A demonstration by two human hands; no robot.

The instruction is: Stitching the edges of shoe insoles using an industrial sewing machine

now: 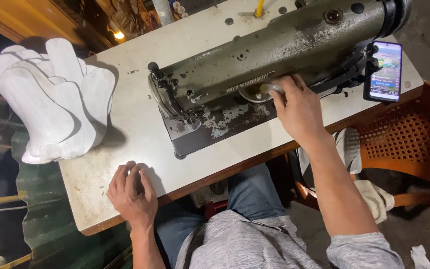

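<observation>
At the front of the pale worktable [140, 134], an old olive-green industrial sewing machine [274, 55] lies across the top, its paint chipped and worn, with a long raised nameplate of pale letters on the side of its arm facing the person. Against that side the right hand [297, 107] is raised, its fingertips pinched together on a small pale knob or dial [265, 89] just right of the nameplate; what the knob is exactly cannot be told. Nearer the table's front edge, well apart from the machine, the left hand [131, 192] rests palm down on the bare tabletop with its fingers loosely curled and holds nothing. Toward the far left corner of the table sits a stack of white cut glove-shaped cloth pieces [53, 97], fanned and overhanging the edge. Beside the machine's right end a smartphone [385, 70] stands upright with its screen lit in blue and pink. Behind it, off the table's right side, stands an orange perforated plastic chair [404, 139] with a grey-white rag [376, 199] draped over its front.
</observation>
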